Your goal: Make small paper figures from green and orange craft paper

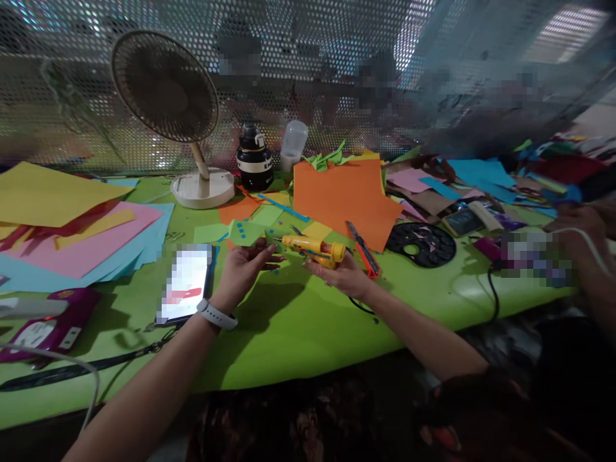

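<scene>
My right hand (341, 276) is wrapped round a yellow glue gun (308, 245), its nozzle pointing left toward my other hand. My left hand (243, 269), with a white band on the wrist, is closed in a pinch at a light green piece of paper (246, 233) that bears small blue squares. The nozzle tip is close to the left fingertips; whether it touches the paper I cannot tell. Just beyond my right hand lies a red utility knife (364, 251). Small blue paper bits are scattered near the left fingers.
A phone (185, 282) lies left of my left hand. Behind are a fan (205, 189), a black bottle (254, 160) and orange paper (337, 192). Coloured sheets (96, 237) pile up at left. A black palette (423, 245) sits at right, near another person's hand (584, 224).
</scene>
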Tool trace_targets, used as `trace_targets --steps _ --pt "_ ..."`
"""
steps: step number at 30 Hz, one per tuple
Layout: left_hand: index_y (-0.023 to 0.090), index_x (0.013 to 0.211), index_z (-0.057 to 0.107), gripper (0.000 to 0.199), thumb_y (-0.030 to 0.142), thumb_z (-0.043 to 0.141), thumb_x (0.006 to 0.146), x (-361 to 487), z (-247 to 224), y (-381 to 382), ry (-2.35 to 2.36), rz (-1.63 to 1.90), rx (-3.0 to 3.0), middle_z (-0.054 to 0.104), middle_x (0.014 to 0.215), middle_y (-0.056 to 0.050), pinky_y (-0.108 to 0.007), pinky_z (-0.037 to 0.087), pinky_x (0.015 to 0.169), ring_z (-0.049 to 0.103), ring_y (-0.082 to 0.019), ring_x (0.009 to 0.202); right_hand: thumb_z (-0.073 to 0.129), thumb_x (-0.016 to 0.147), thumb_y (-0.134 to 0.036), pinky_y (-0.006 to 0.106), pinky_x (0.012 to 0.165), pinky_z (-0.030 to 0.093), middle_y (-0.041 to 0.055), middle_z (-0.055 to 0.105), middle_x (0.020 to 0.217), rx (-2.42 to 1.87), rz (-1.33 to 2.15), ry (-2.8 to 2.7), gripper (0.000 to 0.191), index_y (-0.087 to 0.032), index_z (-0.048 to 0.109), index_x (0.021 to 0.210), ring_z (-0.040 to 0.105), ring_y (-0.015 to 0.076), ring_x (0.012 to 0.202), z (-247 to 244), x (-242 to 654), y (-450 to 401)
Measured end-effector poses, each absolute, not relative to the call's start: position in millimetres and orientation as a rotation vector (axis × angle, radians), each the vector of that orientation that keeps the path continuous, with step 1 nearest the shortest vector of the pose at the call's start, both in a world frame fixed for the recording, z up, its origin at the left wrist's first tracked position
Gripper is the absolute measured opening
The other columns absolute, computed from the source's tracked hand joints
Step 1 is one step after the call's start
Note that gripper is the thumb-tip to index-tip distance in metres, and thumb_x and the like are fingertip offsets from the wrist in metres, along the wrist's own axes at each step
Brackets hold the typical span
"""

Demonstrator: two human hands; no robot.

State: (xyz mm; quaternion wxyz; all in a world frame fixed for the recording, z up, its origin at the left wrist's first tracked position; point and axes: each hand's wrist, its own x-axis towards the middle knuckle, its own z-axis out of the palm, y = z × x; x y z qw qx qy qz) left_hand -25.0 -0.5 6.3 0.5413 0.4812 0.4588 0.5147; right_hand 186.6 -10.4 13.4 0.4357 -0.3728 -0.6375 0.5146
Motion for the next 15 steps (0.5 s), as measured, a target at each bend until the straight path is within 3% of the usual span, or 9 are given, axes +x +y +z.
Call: trace_targets --steps 8,15 --pt "0.009 0.081 0.069 0.031 0.039 0.077 0.072 -25.1 3.7 -0.4 1.073 1.228 1.161 0.070 0.085 -0.007 -0.028 0.060 0.061 0.074 -0.022 0.073 0.076 0.073 -0.042 0.022 0.048 0.052 0.0006 0.058 0.065 -0.976 1.240 -1.615 0.033 -0.016 0.065 0.091 0.059 0.0141 0.066 10.8 187.9 -10.4" --pt "0.009 0.081 0.070 0.031 0.038 0.077 0.073 -26.4 1.8 0.4 1.084 1.220 1.171 0.070 0.078 -0.007 -0.029 0.061 0.063 0.074 -0.023 0.075 0.076 0.074 -0.038 0.025 0.063 0.059 0.0028 0.063 0.072 -0.954 1.226 -1.625 0.030 -0.017 0.068 0.094 0.064 0.0166 0.076 5.3 189.2 -6.7"
